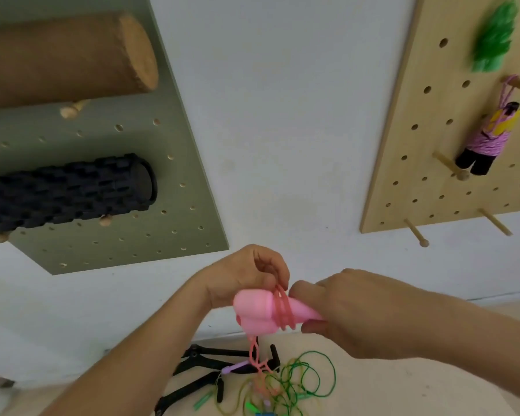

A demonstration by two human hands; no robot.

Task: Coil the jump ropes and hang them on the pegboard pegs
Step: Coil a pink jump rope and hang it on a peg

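Low centre, ahead of the bare wall between the two boards: both hands on the pink jump rope. Right hand point(351, 310) grips the narrow end of the paired pink handles point(255, 310). Left hand point(246, 273) has fingers curled, pinching the pink cord point(282, 310) just above the handles. A few turns of cord sit round the handles; the rest drops to the floor point(373, 391).

Progress, my read: mid-task.
- Done: purple rope bundle point(487, 136) hangs from a peg near the right edge of the wooden pegboard point(403, 145). Green bundle point(493, 40) above it is blurred; looks hung, but I can't see its peg.
- Pink: wrap barely started, most of the cord loose.
- Left: finish the pink wrap and hang it, then the loose green ropes point(306, 376) on the floor, plus the black handles point(210, 364) beside them. Rope count in that pile: can't tell.

Free spots on the wooden board: mid peg point(451, 166) just left of the purple bundle's lower end, bottom-left peg point(416, 234), bottom-right peg point(496, 222).

Around: green pegboard point(162, 175) on the left carries a cork roller point(66, 55) and a black foam roller point(66, 193) on pegs. Not part of this job.

In the way: the pink tail runs down into the floor tangle and will likely snag on the green loops as it's drawn up.
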